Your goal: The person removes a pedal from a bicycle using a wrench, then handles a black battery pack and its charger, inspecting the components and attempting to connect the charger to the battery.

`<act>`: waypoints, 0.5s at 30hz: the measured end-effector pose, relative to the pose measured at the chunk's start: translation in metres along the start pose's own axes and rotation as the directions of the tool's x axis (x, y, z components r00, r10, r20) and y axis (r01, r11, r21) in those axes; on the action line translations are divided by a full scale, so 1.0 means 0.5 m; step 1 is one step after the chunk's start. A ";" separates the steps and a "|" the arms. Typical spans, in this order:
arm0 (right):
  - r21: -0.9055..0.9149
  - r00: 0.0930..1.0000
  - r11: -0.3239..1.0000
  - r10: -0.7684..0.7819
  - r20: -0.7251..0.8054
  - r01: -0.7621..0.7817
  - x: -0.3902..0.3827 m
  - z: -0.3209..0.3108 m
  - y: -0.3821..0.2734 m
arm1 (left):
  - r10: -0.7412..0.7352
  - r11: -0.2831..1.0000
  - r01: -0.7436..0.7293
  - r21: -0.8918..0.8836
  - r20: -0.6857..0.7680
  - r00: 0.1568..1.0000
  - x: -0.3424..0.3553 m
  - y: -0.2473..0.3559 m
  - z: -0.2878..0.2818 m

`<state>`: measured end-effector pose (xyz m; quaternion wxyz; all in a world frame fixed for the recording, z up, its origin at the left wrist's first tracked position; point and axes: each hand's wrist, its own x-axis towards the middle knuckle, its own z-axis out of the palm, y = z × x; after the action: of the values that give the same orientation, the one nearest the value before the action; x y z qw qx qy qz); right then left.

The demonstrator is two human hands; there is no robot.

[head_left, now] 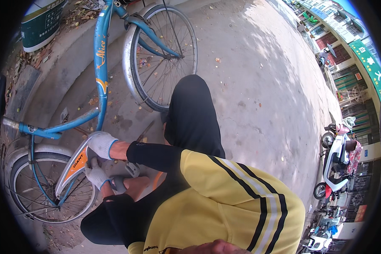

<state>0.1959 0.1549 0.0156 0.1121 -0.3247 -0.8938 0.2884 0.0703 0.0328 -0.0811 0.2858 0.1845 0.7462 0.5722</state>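
Note:
A blue bicycle [100, 63] stands at my left, with an orange and silver chain guard [77, 164] beside its rear wheel [21, 186]. My right hand [102, 144], in a whitish knit glove with a blue cuff, closes over the guard's wide end; its fingertips are hidden. Just below it, my left hand [96, 174], in a matching glove, has its fingers bent up against the guard's edge. Whatever those fingers pinch is too small to make out. Near my wrists is a grey pedal [132, 169].
The front wheel [165, 55] rises ahead by my right knee. A thin dark tool-like bar [145, 131] lies on the concrete. A green and white bucket [42, 27] stands past a low kerb at the far left. A white scooter [336, 165] is parked by shopfronts at the right.

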 end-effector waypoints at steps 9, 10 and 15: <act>-0.084 0.994 0.996 0.003 -0.113 -0.013 0.018 0.049 -0.001 | -0.126 0.989 0.119 -0.087 -0.088 0.988 -0.002 0.003 0.011; -0.086 0.997 0.996 -0.007 -0.082 0.000 0.013 0.027 0.005 | 0.001 0.999 0.002 0.048 -0.056 0.998 -0.014 0.018 0.022; 0.074 0.982 0.990 0.132 -0.134 -0.123 -0.054 -0.006 0.051 | 0.103 0.965 -0.132 0.226 0.133 0.986 -0.054 0.064 0.048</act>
<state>0.2311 0.1547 0.0027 0.1657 -0.3968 -0.8512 0.3008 0.1047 0.0433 -0.0492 0.2721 0.2950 0.7776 0.4840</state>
